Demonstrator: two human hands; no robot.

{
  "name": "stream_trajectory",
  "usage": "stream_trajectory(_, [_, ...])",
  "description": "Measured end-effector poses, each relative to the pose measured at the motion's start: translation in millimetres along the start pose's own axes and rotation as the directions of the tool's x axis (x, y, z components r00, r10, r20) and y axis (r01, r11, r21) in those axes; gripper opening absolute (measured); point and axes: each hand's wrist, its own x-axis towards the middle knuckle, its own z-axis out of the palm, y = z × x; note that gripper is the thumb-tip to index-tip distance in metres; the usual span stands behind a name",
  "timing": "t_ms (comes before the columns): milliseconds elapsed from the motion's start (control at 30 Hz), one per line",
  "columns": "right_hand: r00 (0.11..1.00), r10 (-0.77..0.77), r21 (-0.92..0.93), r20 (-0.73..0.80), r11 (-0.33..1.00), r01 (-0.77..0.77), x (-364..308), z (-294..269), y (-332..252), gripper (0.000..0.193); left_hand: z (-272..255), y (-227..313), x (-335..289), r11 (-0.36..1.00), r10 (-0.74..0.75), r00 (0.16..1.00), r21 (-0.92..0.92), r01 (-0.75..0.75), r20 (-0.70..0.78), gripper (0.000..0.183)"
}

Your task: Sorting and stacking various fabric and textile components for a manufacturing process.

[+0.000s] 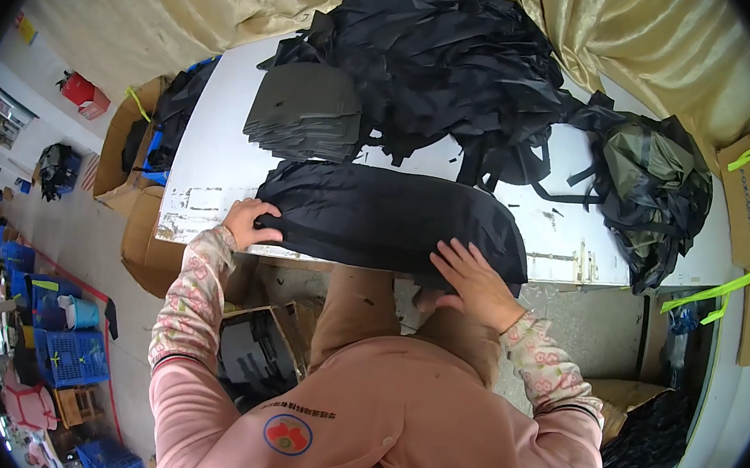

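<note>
A long black fabric piece [377,216] with rounded ends lies along the table's near edge. At its left end is my left hand [248,224], thumb and fingers bent around the cloth. My right hand [483,288] lies on the right part, its fingers spread flat over the cloth and its thumb lower, by the near edge. Just beyond the cloth's left half stands a stack of dark grey flat panels [306,110]. Behind it rises a large heap of black fabric pieces [447,51], with straps trailing from its front.
The white table [210,164] has worn patches. A black and olive bundle [652,170] hangs over its right edge. Cardboard boxes stand at the left [126,142] and below the table [270,341]. Gold curtains [171,7] hang behind. Blue crates [74,354] stand on the left floor.
</note>
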Motion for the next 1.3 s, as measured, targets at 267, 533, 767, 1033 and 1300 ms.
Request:
stream_trajectory(267, [0.987, 0.008, -0.084, 0.158, 0.996, 0.005, 2, 13, 3, 0.079, -5, -64, -12, 0.701, -0.342, 0.863, -0.510, 0.498, 0.373, 0.012])
stream_trajectory(533, [0.965, -0.021, 0.552, -0.263, 0.816, 0.168, 111, -27, -51, 0.071, -73, 91, 42, 0.743, 0.007, 0.995, -0.666, 0.063, 0.102, 0.022])
stream_trajectory(767, [0.980, 0.156, 0.984, -0.119, 0.150, 0.096, 169, 19, -60, 0.031, -55, 56, 122, 0.926, -0.194, 0.929, -0.371, 0.068, -0.314, 0.039])
stream_trajectory(1033, [0.979, 0.204, 0.989, -0.012, 0.148, -0.019, 151, 18, -55, 0.013, -51, -38, 151, 0.844, -0.406, 0.899, 0.310, 0.438, -0.165, 0.061])
stream_trajectory(1300, [0.950, 0.292, 0.963, -0.109, 0.270, 0.027, 151, 12, -51, 0.011, -75, -4, 125, 0.895, -0.293, 0.898, -0.425, 0.136, -0.330, 0.035])
